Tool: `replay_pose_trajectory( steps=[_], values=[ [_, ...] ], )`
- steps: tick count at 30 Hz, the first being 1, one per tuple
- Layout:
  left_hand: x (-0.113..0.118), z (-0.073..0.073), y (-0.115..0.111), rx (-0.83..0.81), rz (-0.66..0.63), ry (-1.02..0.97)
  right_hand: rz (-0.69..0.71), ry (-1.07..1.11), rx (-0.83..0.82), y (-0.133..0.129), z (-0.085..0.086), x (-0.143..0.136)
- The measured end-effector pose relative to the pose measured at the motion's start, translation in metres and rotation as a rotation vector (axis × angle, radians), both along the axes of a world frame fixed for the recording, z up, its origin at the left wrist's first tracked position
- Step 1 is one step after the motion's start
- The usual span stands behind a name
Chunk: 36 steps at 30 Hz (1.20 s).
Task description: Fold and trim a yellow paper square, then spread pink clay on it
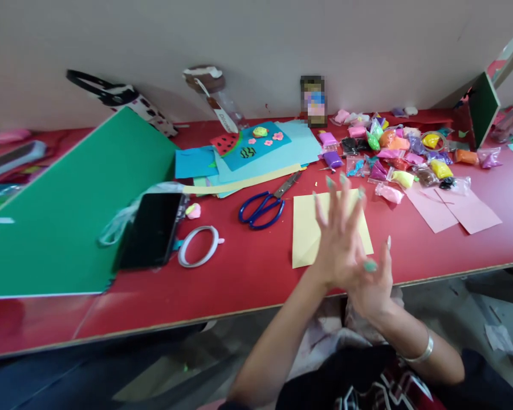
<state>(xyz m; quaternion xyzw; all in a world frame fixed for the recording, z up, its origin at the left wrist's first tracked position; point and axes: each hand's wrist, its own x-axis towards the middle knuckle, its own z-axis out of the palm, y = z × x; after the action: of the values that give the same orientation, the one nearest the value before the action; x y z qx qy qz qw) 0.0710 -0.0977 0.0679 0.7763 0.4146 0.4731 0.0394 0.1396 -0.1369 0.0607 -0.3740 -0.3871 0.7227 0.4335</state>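
Note:
My left hand [337, 247] is raised over the front of the yellow paper [303, 233], its fingers stretched and spread. Against its heel and lower palm rests my right hand [371, 290], with a finger pointing up and the others partly hidden. Whatever may lie between the two palms cannot be seen. The yellow paper lies flat on the red table [239, 273]. Blue-handled scissors [263, 209] lie left of it, blades partly apart. Many small bags of coloured clay [378, 139] are piled behind and to the right.
A green board [68, 216], a black phone [151, 230] and a white tape ring [199, 246] are at left. Behind stand a bottle [216, 94] and a decorated blue card [256, 149] on light blue sheets. Pink papers [470, 210] lie right. The table's front edge is near my wrists.

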Motion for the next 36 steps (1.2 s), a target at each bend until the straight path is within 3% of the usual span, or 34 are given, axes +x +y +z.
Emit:
replay_pose_trajectory(
  steps=[2,5,7,9,11,14,16,21,25,29,32,34,36],
  values=[
    [-0.013,0.005,0.024,0.003,0.161,-0.031,-0.064,0.280,-0.112,0.000,0.007,-0.002],
    [-0.034,0.015,0.045,-0.060,0.239,-0.008,-0.070,0.292,-0.123,0.012,0.008,0.003],
    [-0.049,0.022,0.051,-0.215,0.090,-0.072,0.059,0.162,-0.112,0.030,0.005,0.013],
    [-0.063,0.026,0.055,-0.442,-0.175,-0.136,0.236,-0.001,-0.063,0.052,0.004,0.025],
    [-0.074,0.025,0.060,-0.654,-0.419,-0.138,0.323,-0.127,0.009,0.076,0.005,0.035],
    [-0.081,0.015,0.070,-0.780,-0.578,-0.133,0.433,-0.243,0.048,0.106,0.007,0.038],
    [-0.082,0.003,0.077,-0.712,-0.523,-0.182,0.423,-0.310,0.074,0.122,0.006,0.035],
    [-0.097,-0.023,0.085,-0.500,-0.229,-0.182,0.314,-0.372,0.127,0.142,-0.007,0.037],
    [-0.120,-0.031,0.089,-0.506,-0.076,-0.217,0.292,-0.368,0.104,0.146,-0.014,0.050],
    [-0.127,-0.033,0.094,-0.460,0.109,-0.418,0.247,-0.203,0.006,0.144,-0.017,0.050],
    [-0.112,-0.035,0.090,-0.478,-0.039,-0.468,0.265,-0.144,-0.015,0.137,-0.017,0.041],
    [-0.098,-0.036,0.083,-0.527,-0.202,-0.356,0.320,-0.187,0.048,0.133,-0.016,0.036],
    [-0.088,-0.035,0.075,-0.562,-0.277,-0.284,0.363,-0.288,0.132,0.130,-0.015,0.034]
  ],
)
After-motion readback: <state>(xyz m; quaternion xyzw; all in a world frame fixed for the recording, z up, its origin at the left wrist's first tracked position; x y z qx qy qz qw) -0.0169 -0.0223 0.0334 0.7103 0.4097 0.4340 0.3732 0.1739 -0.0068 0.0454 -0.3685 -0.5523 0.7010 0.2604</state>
